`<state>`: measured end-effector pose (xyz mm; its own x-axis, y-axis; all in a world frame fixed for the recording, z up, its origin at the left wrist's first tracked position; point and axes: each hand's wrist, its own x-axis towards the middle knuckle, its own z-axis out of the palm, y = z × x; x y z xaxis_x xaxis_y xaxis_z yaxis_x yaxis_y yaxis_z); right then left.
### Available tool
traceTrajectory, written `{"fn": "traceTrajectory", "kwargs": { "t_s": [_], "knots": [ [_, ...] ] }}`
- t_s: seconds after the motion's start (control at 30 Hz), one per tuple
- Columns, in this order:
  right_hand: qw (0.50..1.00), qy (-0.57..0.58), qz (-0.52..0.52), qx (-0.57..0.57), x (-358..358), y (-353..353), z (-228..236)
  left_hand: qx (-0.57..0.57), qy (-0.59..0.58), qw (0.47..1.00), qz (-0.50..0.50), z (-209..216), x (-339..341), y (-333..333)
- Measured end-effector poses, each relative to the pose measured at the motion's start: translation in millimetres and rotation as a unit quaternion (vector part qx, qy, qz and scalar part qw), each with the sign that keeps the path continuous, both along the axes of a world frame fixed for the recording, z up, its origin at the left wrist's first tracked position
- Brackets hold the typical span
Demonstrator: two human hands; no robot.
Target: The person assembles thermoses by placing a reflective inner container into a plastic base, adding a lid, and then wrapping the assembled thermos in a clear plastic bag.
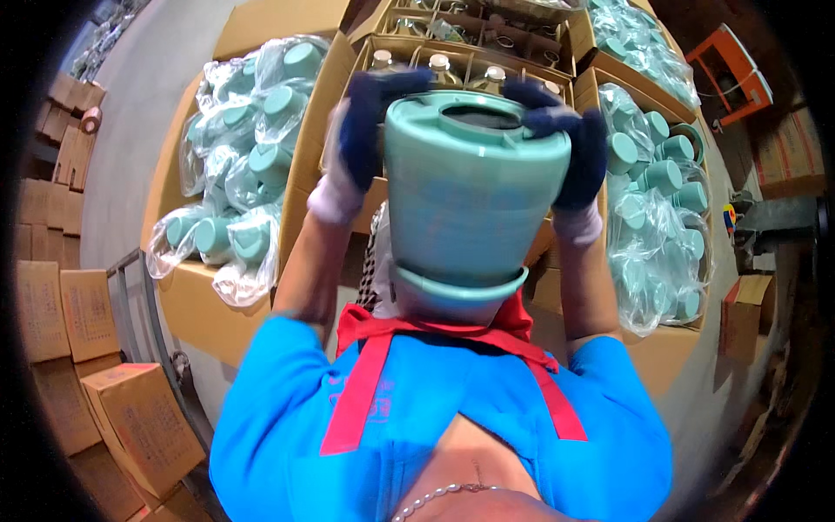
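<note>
A large teal plastic jug body (474, 204) is upright in front of my chest, with a round dark opening in its top and a flared ring at its foot. It looks like the casing of a thermos jug. My left hand (370, 126), in a dark blue glove with a pale cuff, is at the left of its upper rim, fingers curved over. My right hand (574, 143), gloved the same way, grips the right side with fingers over the rim. Both hands are slightly blurred. Behind the jug body, bottles with pale caps (439, 65) stand in a divided carton (376, 45).
On the left, an open carton (209, 300) holds teal cups (271, 161) in clear plastic bags. Another open carton (652, 357) on the right holds similar teal parts (663, 178). Stacked closed boxes (143, 422) are at far left; an orange frame (731, 78) stands at far right.
</note>
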<state>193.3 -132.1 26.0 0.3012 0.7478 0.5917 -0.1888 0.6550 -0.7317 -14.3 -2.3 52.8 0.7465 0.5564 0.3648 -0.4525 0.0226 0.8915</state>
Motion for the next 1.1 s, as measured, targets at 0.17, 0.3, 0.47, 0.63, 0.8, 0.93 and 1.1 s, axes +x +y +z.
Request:
{"fn": "traceTrajectory", "kwargs": {
  "t_s": [0.17, 0.3, 0.47, 0.63, 0.8, 0.93, 1.1],
  "knots": [
    [0.98, 0.014, 0.176, -0.088, 3.2, -15.0, 11.8, 0.588, 0.082, 0.784, 0.181, 56.2, -12.2, -49.9],
    [0.969, -0.2, -0.091, -0.109, -5.7, -32.7, 28.0, 0.483, 0.052, 0.857, 0.172, 33.6, -30.6, -6.9],
    [0.907, 0.172, 0.358, -0.142, 17.0, 6.5, 0.7, 0.527, 0.02, 0.839, 0.133, 48.4, -7.1, -50.7],
    [0.932, -0.168, 0.022, -0.32, 5.0, -75.7, 67.1, 0.538, -0.14, 0.812, 0.178, 53.5, -20.5, -81.9],
    [0.643, -0.715, -0.148, -0.233, -52.9, -163.8, 172.2, 0.533, -0.194, 0.793, 0.225, 54.9, -7.3, -202.6],
    [0.541, -0.771, -0.138, -0.306, -60.1, -189.7, 175.0, 0.557, -0.192, 0.767, 0.254, 59.9, -21.3, -217.6],
    [0.481, -0.845, -0.063, -0.225, -69.3, -188.6, 198.2, 0.523, -0.25, 0.789, 0.203, 60.9, -17.8, -224.6]
  ]
}}
